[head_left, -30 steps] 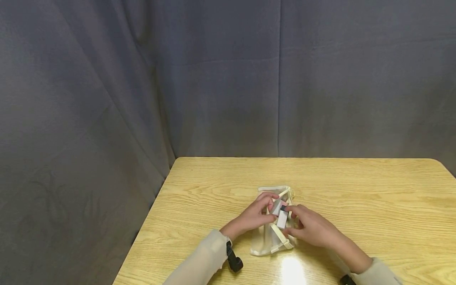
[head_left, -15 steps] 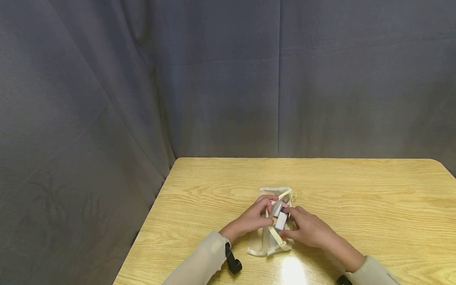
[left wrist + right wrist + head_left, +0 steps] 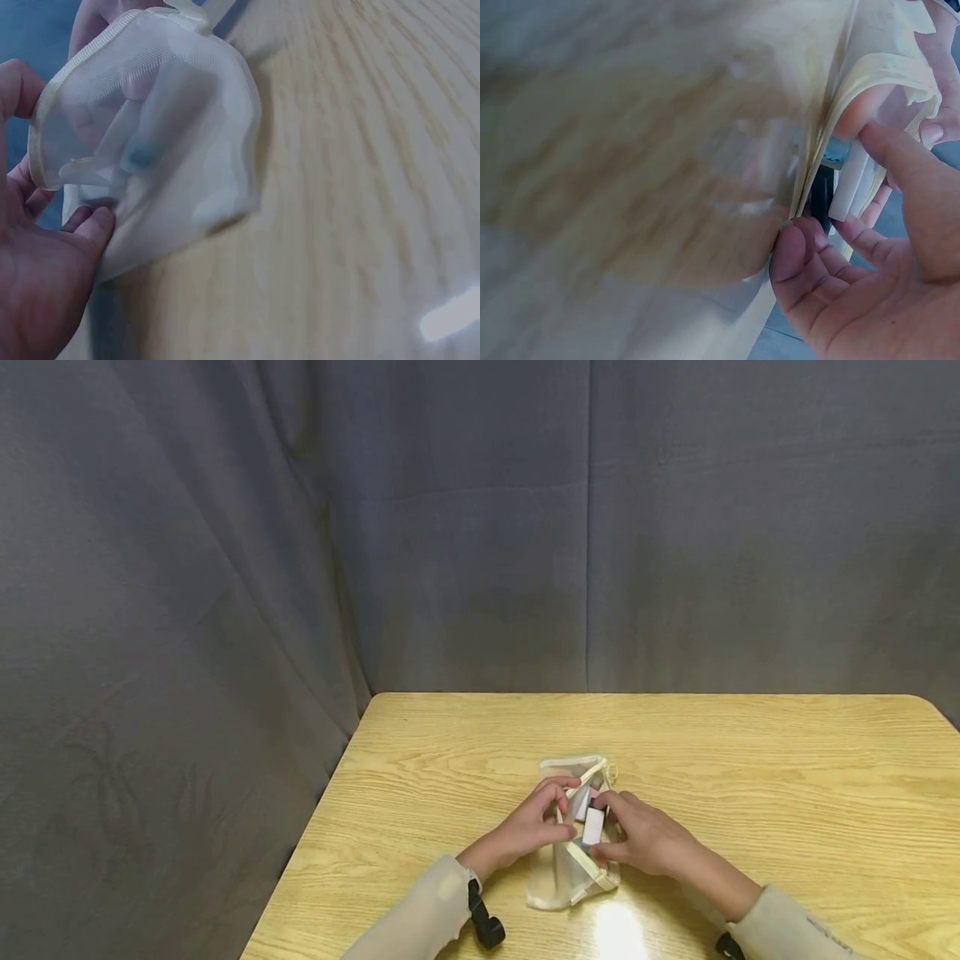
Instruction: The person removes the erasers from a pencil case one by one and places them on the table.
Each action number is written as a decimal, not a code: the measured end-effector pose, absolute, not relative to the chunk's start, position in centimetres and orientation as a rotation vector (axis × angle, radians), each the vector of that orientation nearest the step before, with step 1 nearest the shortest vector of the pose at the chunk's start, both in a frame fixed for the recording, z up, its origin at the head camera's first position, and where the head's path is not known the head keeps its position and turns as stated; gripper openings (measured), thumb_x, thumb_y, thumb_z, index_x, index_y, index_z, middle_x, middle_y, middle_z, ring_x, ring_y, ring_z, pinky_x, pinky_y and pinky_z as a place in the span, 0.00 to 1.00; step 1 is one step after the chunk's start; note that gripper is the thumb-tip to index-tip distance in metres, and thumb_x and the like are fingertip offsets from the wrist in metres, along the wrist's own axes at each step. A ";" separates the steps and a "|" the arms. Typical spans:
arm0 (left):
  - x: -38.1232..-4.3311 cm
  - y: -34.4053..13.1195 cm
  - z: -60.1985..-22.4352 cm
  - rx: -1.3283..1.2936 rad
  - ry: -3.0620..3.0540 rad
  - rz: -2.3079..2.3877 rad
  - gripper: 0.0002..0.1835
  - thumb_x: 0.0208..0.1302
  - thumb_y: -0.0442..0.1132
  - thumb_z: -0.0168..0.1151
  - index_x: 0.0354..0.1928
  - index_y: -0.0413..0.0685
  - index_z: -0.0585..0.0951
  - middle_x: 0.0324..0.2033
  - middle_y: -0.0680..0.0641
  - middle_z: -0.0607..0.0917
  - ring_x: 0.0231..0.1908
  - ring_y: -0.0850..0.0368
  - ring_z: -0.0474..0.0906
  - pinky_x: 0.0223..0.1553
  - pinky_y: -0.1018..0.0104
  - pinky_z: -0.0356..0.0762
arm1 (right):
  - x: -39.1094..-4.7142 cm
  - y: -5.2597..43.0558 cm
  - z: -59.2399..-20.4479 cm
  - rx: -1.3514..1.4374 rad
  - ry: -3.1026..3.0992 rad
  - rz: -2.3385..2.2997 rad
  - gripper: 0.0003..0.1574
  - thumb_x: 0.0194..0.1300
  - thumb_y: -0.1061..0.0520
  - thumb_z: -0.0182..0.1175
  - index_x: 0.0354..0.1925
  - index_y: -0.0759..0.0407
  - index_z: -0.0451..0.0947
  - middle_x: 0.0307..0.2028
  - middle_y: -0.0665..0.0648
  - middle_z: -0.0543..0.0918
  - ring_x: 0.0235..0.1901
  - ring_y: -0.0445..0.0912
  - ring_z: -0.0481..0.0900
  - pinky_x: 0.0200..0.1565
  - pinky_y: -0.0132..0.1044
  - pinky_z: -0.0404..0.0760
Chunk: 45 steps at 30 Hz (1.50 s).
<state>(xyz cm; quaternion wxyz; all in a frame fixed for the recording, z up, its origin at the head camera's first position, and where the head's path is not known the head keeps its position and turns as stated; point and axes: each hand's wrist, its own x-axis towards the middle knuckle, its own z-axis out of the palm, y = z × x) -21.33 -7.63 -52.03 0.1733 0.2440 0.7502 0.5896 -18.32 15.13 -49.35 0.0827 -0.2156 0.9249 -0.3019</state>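
Observation:
A see-through mesh pouch with cream trim [image 3: 551, 881] lies on the table, its mouth facing right. My left hand [image 3: 525, 827] pinches the near rim; in the left wrist view, thumb and fingers [image 3: 96, 225] grip the mesh edge. Inside the mouth, my right hand [image 3: 652, 839] holds a small white block [image 3: 593, 827] with a dark end between thumb and fingers. In the right wrist view, the white block [image 3: 850, 184] stands beside a black piece [image 3: 822, 196] and a teal one [image 3: 835, 154]. A pinkish-white piece [image 3: 582, 806] lies deeper in the pouch, partly covered.
The wood-grain table [image 3: 750, 760] extends around the pouch, with a bright light reflection near its front. A grey curtain [image 3: 480, 527] hangs behind it and along the left. A cord loop [image 3: 612, 772] sticks out at the pouch's far corner. Black straps [image 3: 486, 920] circle the wrists.
Both hands have shifted slightly left and toward me. The white block has tilted a little in the mouth, and the pouch has shifted slightly. The grips look much the same.

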 end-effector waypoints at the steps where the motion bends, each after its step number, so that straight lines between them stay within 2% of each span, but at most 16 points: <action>1: -21.3 -7.7 -52.1 0.696 2.128 1.671 0.13 0.55 0.34 0.64 0.38 0.42 0.69 0.71 0.54 0.66 0.71 0.51 0.63 0.68 0.53 0.63 | -18.4 15.1 -49.4 -0.647 2.760 -0.899 0.33 0.57 0.42 0.75 0.55 0.49 0.72 0.46 0.54 0.79 0.40 0.44 0.77 0.34 0.39 0.76; 5: -21.2 -8.3 -52.2 0.705 2.129 1.657 0.14 0.58 0.36 0.66 0.40 0.41 0.70 0.72 0.52 0.66 0.70 0.53 0.63 0.64 0.60 0.66 | -18.5 15.0 -49.4 -0.673 2.764 -0.888 0.30 0.58 0.43 0.74 0.53 0.48 0.73 0.45 0.53 0.79 0.39 0.44 0.76 0.34 0.38 0.75; 7: -21.3 -8.4 -52.1 0.705 2.123 1.642 0.15 0.60 0.36 0.67 0.41 0.40 0.70 0.72 0.53 0.66 0.61 0.58 0.70 0.55 0.68 0.69 | -18.5 15.0 -49.4 -0.693 2.773 -0.882 0.29 0.58 0.44 0.74 0.53 0.48 0.73 0.44 0.53 0.79 0.37 0.43 0.76 0.33 0.37 0.75; 9: -21.3 -8.5 -52.2 0.699 2.116 1.628 0.16 0.61 0.36 0.68 0.42 0.39 0.70 0.73 0.53 0.65 0.50 0.62 0.72 0.47 0.73 0.68 | -18.4 15.1 -49.5 -0.725 2.786 -0.877 0.29 0.59 0.46 0.74 0.54 0.49 0.74 0.43 0.53 0.80 0.36 0.42 0.75 0.32 0.36 0.74; 12: -21.4 -8.5 -52.3 0.686 2.082 1.637 0.16 0.62 0.35 0.68 0.43 0.39 0.70 0.74 0.53 0.64 0.46 0.63 0.71 0.44 0.74 0.68 | -18.3 15.3 -49.4 -0.780 2.812 -0.878 0.29 0.58 0.47 0.75 0.53 0.50 0.75 0.41 0.52 0.80 0.34 0.41 0.75 0.30 0.33 0.73; 14: -21.4 -8.5 -52.3 0.674 2.058 1.658 0.16 0.62 0.35 0.67 0.43 0.38 0.70 0.74 0.53 0.64 0.54 0.62 0.72 0.50 0.72 0.69 | -18.3 15.5 -49.3 -0.820 2.816 -0.903 0.29 0.58 0.48 0.75 0.54 0.50 0.75 0.39 0.51 0.80 0.32 0.39 0.74 0.29 0.32 0.72; 16: -21.4 -8.5 -52.5 0.667 2.032 1.682 0.16 0.62 0.35 0.67 0.43 0.39 0.70 0.74 0.52 0.64 0.64 0.58 0.69 0.58 0.68 0.69 | -18.3 15.7 -49.1 -0.854 2.829 -0.928 0.30 0.57 0.49 0.76 0.55 0.51 0.76 0.37 0.51 0.79 0.29 0.37 0.72 0.28 0.30 0.71; 20: -21.4 -8.5 -52.7 0.664 1.998 1.711 0.15 0.63 0.36 0.65 0.43 0.40 0.69 0.75 0.52 0.63 0.71 0.51 0.62 0.65 0.62 0.66 | -18.4 16.3 -48.6 -0.928 2.834 -0.967 0.32 0.56 0.52 0.76 0.57 0.56 0.76 0.31 0.48 0.77 0.26 0.33 0.69 0.27 0.29 0.71; 26: -21.3 -8.6 -52.7 0.660 1.985 1.721 0.15 0.64 0.35 0.65 0.43 0.38 0.68 0.75 0.53 0.63 0.72 0.52 0.61 0.65 0.63 0.65 | -18.7 17.1 -48.1 -0.954 2.777 -1.009 0.33 0.59 0.53 0.75 0.59 0.58 0.75 0.23 0.41 0.75 0.22 0.31 0.69 0.26 0.29 0.72; 31: -21.1 -9.1 -52.7 0.663 1.984 1.715 0.15 0.64 0.32 0.65 0.44 0.37 0.68 0.75 0.52 0.63 0.70 0.53 0.63 0.62 0.65 0.66 | -18.5 17.7 -47.9 -0.955 2.768 -1.011 0.30 0.60 0.53 0.74 0.57 0.57 0.74 0.23 0.40 0.74 0.22 0.31 0.68 0.26 0.29 0.72; 35: -21.2 -9.3 -52.8 0.654 1.967 1.719 0.15 0.65 0.31 0.65 0.45 0.36 0.68 0.75 0.51 0.62 0.61 0.59 0.69 0.55 0.70 0.69 | -18.3 18.5 -47.6 -0.962 2.756 -1.040 0.31 0.61 0.53 0.73 0.58 0.58 0.73 0.22 0.40 0.75 0.21 0.31 0.69 0.26 0.30 0.73; 37: -21.3 -9.3 -52.8 0.652 1.963 1.716 0.15 0.65 0.32 0.65 0.45 0.35 0.68 0.75 0.51 0.62 0.50 0.62 0.71 0.49 0.72 0.69 | -18.3 19.0 -47.4 -0.948 2.757 -1.050 0.31 0.61 0.53 0.73 0.58 0.58 0.72 0.22 0.40 0.75 0.21 0.31 0.69 0.26 0.30 0.73; 42: -21.4 -9.3 -52.8 0.659 1.977 1.703 0.15 0.65 0.33 0.65 0.44 0.36 0.68 0.75 0.51 0.62 0.29 0.64 0.60 0.38 0.73 0.64 | -18.2 20.0 -46.9 -0.908 2.763 -1.044 0.31 0.62 0.52 0.72 0.59 0.57 0.72 0.24 0.40 0.75 0.22 0.31 0.70 0.27 0.30 0.74; 45: -21.5 -9.3 -53.0 0.677 2.014 1.682 0.15 0.64 0.34 0.66 0.44 0.38 0.69 0.75 0.52 0.63 0.26 0.65 0.58 0.37 0.73 0.63 | -18.2 20.5 -46.8 -0.947 2.797 -1.024 0.31 0.61 0.53 0.72 0.58 0.57 0.72 0.24 0.39 0.74 0.23 0.31 0.70 0.27 0.30 0.73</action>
